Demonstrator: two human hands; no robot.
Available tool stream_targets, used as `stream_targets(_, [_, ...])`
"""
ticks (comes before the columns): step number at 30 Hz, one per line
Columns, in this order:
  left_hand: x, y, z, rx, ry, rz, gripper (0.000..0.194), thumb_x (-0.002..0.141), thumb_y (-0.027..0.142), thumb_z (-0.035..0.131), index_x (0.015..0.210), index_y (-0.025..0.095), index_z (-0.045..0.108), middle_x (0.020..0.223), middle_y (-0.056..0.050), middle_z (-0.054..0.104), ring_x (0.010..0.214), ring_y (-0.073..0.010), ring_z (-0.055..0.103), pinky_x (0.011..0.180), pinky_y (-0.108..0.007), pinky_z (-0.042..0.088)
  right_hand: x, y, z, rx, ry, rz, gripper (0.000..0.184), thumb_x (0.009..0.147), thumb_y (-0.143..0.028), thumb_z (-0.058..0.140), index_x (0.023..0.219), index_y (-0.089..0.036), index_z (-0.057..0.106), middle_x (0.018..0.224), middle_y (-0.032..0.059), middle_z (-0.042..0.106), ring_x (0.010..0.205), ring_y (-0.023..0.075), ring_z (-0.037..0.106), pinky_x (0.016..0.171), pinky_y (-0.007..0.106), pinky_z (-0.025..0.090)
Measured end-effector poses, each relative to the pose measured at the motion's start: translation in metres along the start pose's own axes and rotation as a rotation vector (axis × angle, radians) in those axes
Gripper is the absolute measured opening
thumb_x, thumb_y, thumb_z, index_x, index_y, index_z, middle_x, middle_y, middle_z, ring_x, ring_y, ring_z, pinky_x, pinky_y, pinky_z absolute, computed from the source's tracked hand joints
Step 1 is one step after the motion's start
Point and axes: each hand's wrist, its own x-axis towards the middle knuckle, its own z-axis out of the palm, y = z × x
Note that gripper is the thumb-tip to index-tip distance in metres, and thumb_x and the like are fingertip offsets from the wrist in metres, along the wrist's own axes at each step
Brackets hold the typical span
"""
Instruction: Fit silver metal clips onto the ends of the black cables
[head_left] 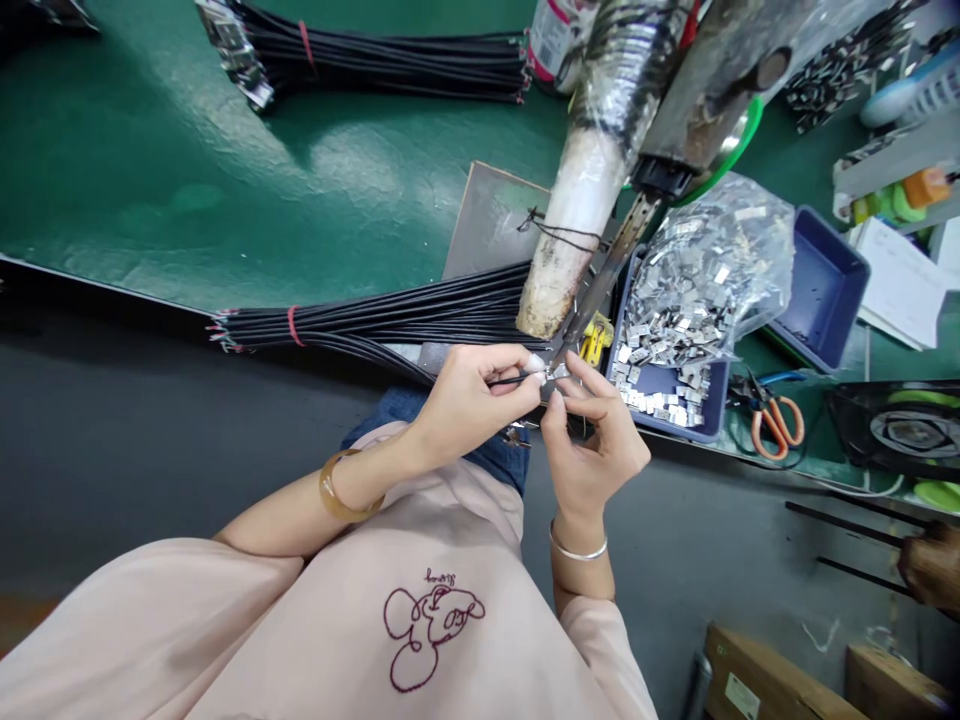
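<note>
My left hand point(487, 392) pinches a thin black cable point(508, 380) close to its end, between thumb and fingertips. Close against it, my right hand point(594, 430) has its thumb and fingers bent round a small silver metal connector shell point(558, 371) at the cable's tip. The exact contact of the fingertips is partly hidden. Just behind both hands, a bundle of black cables point(390, 318) lies along the table edge with a red band near its stripped ends. A blue tray point(712, 425) with many loose metal shells point(667, 340) stands right of my right hand.
A wrapped white machine part point(574, 200) and a metal rail point(611, 265) slant down just above my hands. Yellow cutters point(596, 342) lie beside the tray. Orange-handled pliers point(778, 425), a second blue tray point(825, 290) and a small fan point(904, 430) sit rightward. Another cable bundle point(405, 65) lies at the back.
</note>
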Motion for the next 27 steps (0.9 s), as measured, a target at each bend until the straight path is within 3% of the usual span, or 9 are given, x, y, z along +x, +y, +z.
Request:
stream_targets(5, [-0.001, -0.002, 0.0, -0.01, -0.044, -0.033, 0.014, 0.081, 0.016, 0.059, 0.068, 0.012, 0.064, 0.057, 0.006, 0.037, 0.055, -0.0062, 0.027, 0.05, -0.021, 0.023, -0.003, 0.004, -0.004, -0.051, -0.028, -0.042, 0.012, 0.088, -0.014, 0.067, 0.09, -0.024, 0.06, 0.112, 0.0063, 0.079, 0.088, 0.0174, 0.079, 0.076, 0.028, 0.066])
stream_targets(10, [-0.001, 0.002, -0.003, -0.078, -0.134, -0.062, 0.017, 0.083, 0.019, 0.06, 0.068, 0.013, 0.063, 0.056, 0.006, 0.035, 0.054, -0.0062, 0.028, 0.049, -0.021, 0.022, -0.001, 0.01, -0.011, -0.139, -0.119, -0.147, 0.014, 0.092, -0.012, 0.063, 0.102, -0.023, 0.06, 0.115, 0.0081, 0.078, 0.104, 0.0173, 0.076, 0.082, 0.025, 0.061])
stream_targets(15, [0.001, 0.005, -0.01, -0.123, -0.21, -0.069, 0.019, 0.085, 0.022, 0.061, 0.068, 0.013, 0.06, 0.055, 0.006, 0.034, 0.053, -0.0061, 0.027, 0.049, -0.021, 0.022, 0.0, 0.012, -0.014, -0.133, -0.104, -0.191, 0.015, 0.092, -0.013, 0.064, 0.101, -0.023, 0.059, 0.11, 0.0079, 0.078, 0.102, 0.0163, 0.076, 0.085, 0.026, 0.059])
stream_targets(19, [0.0, 0.005, -0.017, -0.12, -0.333, -0.067, 0.021, 0.088, 0.027, 0.06, 0.072, 0.013, 0.062, 0.057, 0.005, 0.04, 0.053, -0.0068, 0.032, 0.049, -0.021, 0.026, -0.004, 0.012, -0.015, -0.07, -0.174, -0.201, 0.015, 0.093, -0.013, 0.062, 0.102, -0.024, 0.058, 0.103, 0.0047, 0.077, 0.095, 0.0153, 0.075, 0.079, 0.026, 0.058])
stream_targets(21, [-0.002, 0.006, -0.021, -0.032, -0.331, -0.017, 0.015, 0.087, 0.025, 0.062, 0.078, 0.013, 0.064, 0.059, 0.004, 0.047, 0.055, -0.0078, 0.038, 0.052, -0.021, 0.032, -0.005, 0.011, -0.015, -0.002, -0.145, -0.102, 0.011, 0.093, -0.015, 0.062, 0.099, -0.024, 0.058, 0.091, 0.0007, 0.074, 0.083, 0.0137, 0.074, 0.073, 0.024, 0.058])
stream_targets(23, [-0.003, 0.007, -0.026, 0.091, -0.295, 0.086, 0.009, 0.085, 0.02, 0.063, 0.08, 0.013, 0.066, 0.064, 0.001, 0.057, 0.06, -0.0093, 0.046, 0.058, -0.022, 0.038, -0.005, 0.01, -0.016, 0.108, -0.127, 0.109, 0.006, 0.094, -0.021, 0.062, 0.095, -0.024, 0.056, 0.08, -0.0033, 0.068, 0.07, 0.0119, 0.071, 0.065, 0.023, 0.056])
stream_targets(25, [-0.003, 0.009, -0.03, 0.165, -0.328, 0.179, 0.011, 0.086, 0.018, 0.062, 0.079, 0.013, 0.068, 0.067, -0.001, 0.063, 0.062, -0.0101, 0.051, 0.063, -0.023, 0.04, -0.003, 0.008, -0.017, 0.246, -0.211, 0.312, 0.009, 0.095, -0.026, 0.062, 0.091, -0.023, 0.055, 0.071, -0.0067, 0.063, 0.057, 0.0103, 0.067, 0.056, 0.021, 0.054])
stream_targets(27, [-0.003, 0.009, -0.033, 0.149, -0.418, 0.189, 0.019, 0.089, 0.018, 0.059, 0.073, 0.013, 0.068, 0.066, -0.001, 0.066, 0.06, -0.0096, 0.053, 0.061, -0.022, 0.04, -0.001, 0.006, -0.018, 0.333, -0.314, 0.401, 0.013, 0.095, -0.03, 0.062, 0.087, -0.023, 0.054, 0.066, -0.008, 0.061, 0.052, 0.0099, 0.065, 0.052, 0.02, 0.054])
